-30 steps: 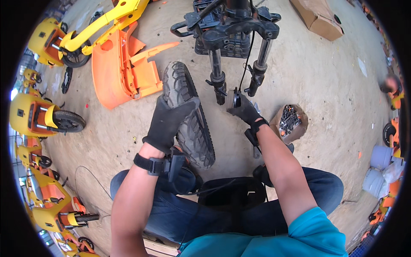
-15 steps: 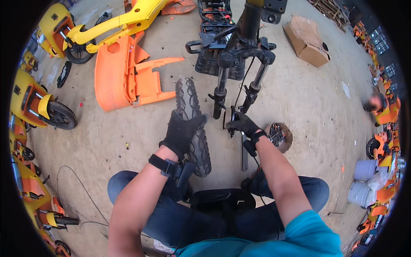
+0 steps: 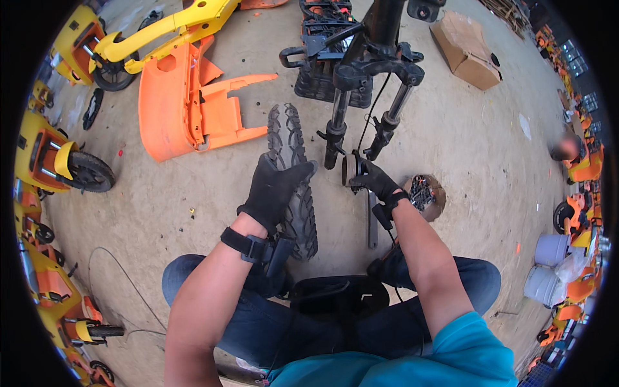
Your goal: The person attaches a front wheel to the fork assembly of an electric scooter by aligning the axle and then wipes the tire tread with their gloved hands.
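Note:
A black knobbly tyre (image 3: pixel 293 177) stands upright on the sandy ground between my knees. My left hand (image 3: pixel 274 187), in a black glove, lies flat over its top and steadies it. Just right of the tyre hangs a black front fork (image 3: pixel 364 97) with two legs. My right hand (image 3: pixel 375 180), also gloved, is closed on a small black brake part (image 3: pixel 351 169) by the lower ends of the fork legs. A thin cable runs up from there along the fork.
An orange body panel (image 3: pixel 187 109) lies to the upper left, with a yellow frame (image 3: pixel 161 29) behind it. Yellow vehicles (image 3: pixel 58 161) line the left edge. A cardboard box (image 3: pixel 467 48) sits upper right, a round dish of small parts (image 3: pixel 425 193) by my right wrist, grey buckets (image 3: pixel 551 264) far right.
The view has tilted, so tyre and fork sit lower in frame. My left hand stays on the tyre; my right hand keeps its grip near the fork legs.

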The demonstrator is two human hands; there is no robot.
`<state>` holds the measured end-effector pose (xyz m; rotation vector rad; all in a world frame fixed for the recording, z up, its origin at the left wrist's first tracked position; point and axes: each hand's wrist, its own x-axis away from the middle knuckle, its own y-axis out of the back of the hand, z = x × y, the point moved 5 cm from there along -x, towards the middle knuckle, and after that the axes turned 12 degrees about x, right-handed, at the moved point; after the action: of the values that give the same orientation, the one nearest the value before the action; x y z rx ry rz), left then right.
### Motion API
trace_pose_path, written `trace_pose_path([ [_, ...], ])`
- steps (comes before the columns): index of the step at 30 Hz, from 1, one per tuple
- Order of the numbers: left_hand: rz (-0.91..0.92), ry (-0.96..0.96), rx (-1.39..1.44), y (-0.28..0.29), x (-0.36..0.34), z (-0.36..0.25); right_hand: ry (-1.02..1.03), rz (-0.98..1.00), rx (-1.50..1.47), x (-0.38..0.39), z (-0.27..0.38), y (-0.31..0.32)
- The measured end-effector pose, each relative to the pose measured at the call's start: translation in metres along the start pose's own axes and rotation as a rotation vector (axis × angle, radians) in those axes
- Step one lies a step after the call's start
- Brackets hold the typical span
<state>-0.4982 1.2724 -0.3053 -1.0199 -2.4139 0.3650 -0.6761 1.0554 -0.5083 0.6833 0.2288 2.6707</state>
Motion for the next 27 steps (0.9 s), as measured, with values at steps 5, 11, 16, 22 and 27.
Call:
trace_pose_path([
  [5,-0.032,0.073,-0.004,-0.004,0.012,0.008,-0.014,-0.009,0.093,0.000,-0.016,0.019],
  [11,0.067,0.176,0.114,-0.014,0.052,-0.007,-0.059,-0.004,0.120,0.005,-0.013,0.025],
  [16,0.113,0.245,0.108,-0.018,0.066,0.008,-0.009,-0.074,0.116,0.001,-0.032,0.025],
  [22,0.056,0.448,0.250,-0.027,0.078,0.027,0.025,-0.104,0.119,-0.002,-0.033,0.020],
  [27,0.078,0.377,0.078,-0.037,0.073,0.033,-0.008,-0.126,0.192,0.000,-0.033,0.020],
])
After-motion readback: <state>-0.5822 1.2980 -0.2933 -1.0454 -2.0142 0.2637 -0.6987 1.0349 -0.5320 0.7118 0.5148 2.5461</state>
